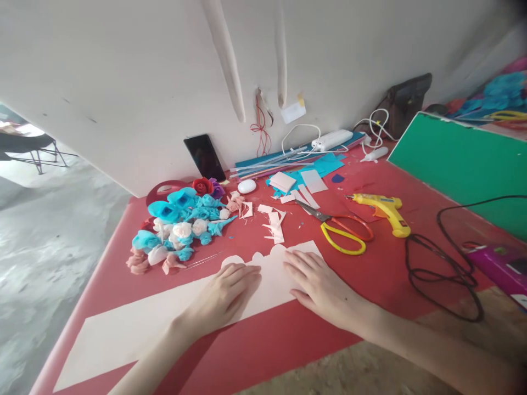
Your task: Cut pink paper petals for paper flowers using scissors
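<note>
A long strip of pale pinkish paper (135,323) lies slantwise across the red tabletop. My left hand (233,293) rests flat on its middle part, fingers stretched out. Near the strip's right end, my right hand (315,280) presses down with its fingers spread. Small rounded paper shapes (233,260) show along the far edge between and beside my hands; whether they are loose or part of the strip I cannot tell. Just beyond my right hand lie scissors (325,216) with one yellow and one red handle. Pale paper scraps (276,226) are scattered past the strip.
Blue, white, pink and red paper flowers (181,230) are heaped at the left. A yellow glue gun (382,208) and its looped black cord (442,280) lie right. A phone (205,158) leans on the wall. A green board (465,164) and purple box (500,269) stand far right.
</note>
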The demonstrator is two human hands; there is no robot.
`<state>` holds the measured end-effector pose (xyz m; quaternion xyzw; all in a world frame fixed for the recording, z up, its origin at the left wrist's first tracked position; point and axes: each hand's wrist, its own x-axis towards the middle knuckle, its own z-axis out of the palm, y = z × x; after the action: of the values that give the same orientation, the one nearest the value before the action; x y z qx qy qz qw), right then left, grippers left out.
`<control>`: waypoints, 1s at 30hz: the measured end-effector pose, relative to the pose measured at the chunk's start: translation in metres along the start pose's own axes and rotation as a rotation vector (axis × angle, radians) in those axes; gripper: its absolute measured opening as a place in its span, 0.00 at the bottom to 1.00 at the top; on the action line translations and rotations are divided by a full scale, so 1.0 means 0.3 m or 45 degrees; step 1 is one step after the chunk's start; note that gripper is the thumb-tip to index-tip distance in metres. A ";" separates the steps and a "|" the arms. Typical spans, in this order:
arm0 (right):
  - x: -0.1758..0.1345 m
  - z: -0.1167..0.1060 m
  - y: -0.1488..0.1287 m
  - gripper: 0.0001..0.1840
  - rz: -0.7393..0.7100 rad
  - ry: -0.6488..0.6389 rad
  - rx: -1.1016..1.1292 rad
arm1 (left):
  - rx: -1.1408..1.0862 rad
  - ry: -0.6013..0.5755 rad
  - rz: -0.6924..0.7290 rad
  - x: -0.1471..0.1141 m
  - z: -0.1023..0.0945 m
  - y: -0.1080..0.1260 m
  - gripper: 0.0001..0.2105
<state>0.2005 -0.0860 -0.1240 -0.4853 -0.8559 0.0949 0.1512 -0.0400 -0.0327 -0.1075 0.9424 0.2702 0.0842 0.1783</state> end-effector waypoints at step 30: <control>-0.065 -0.110 0.400 0.24 0.703 0.366 -0.039 | 0.214 0.276 -0.095 0.281 0.094 0.067 0.10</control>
<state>0.3177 -0.0410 -0.1334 -0.7103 -0.6629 0.0499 0.2316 0.0475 -0.0113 -0.1207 0.9287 0.3287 0.1559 0.0717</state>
